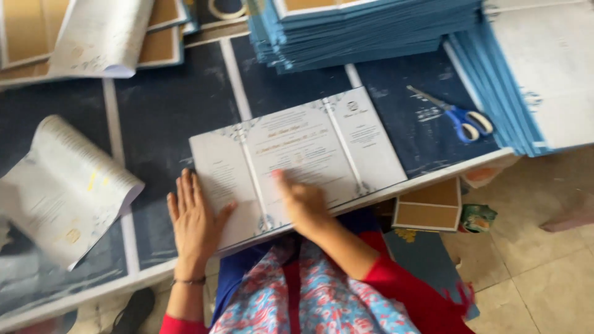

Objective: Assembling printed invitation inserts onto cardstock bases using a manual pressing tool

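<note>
The left hand (193, 221) lies flat with fingers spread on the near left panel of an unfolded pale grey card (297, 159), pinning it at the table's (167, 105) near edge. The right hand (300, 199) presses on the middle panel, fingers blurred but stretched forward, gripping nothing. The card lies open across the dark blue table, just in front of the person's lap. Left of it lies a curled white sheet (62, 188). Farther right, blue-handled scissors (461, 117) lie shut. At the far side stands a stack of blue-edged cards (365, 31), another to its right (526, 80).
</note>
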